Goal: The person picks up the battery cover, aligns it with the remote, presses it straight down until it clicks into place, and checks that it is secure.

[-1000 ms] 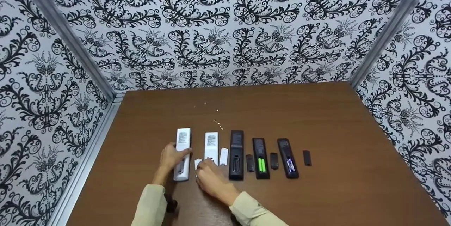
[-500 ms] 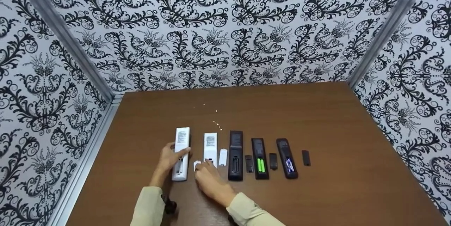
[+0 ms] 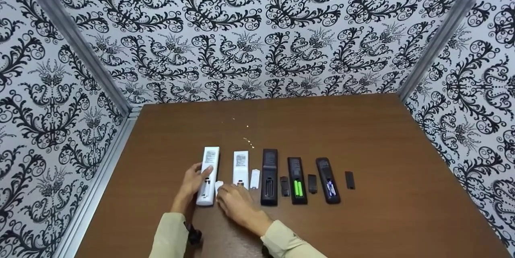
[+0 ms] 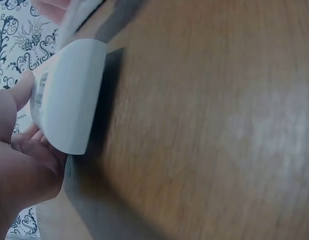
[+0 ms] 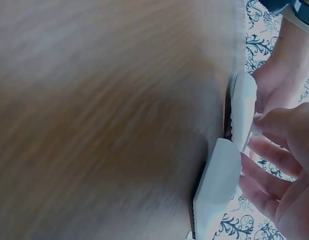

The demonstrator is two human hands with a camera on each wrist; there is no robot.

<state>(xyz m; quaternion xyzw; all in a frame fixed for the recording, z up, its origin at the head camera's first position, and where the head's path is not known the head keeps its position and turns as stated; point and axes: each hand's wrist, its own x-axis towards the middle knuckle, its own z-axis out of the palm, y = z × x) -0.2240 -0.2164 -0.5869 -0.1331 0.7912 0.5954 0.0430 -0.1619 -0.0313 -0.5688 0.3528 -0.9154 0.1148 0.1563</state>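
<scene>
My left hand grips the leftmost white remote control from its left side, thumb on its back face. The remote lies back side up, its battery compartment uncovered; its rounded white end shows in the left wrist view. Just right of it, my right hand pinches a small white battery cover by its near part, mostly hidden under the fingers. A second white remote control lies behind the right hand, which partly hides its battery compartment.
Further right lie a larger black remote, a black remote with green batteries and another with purplish batteries. Loose covers lie between them: a white one and several black ones. Patterned walls stand around the table.
My right hand has moved the white cover left, close to the leftmost remote. My left thumb has shifted from the remote's right edge inward, and the remote has turned slightly.
</scene>
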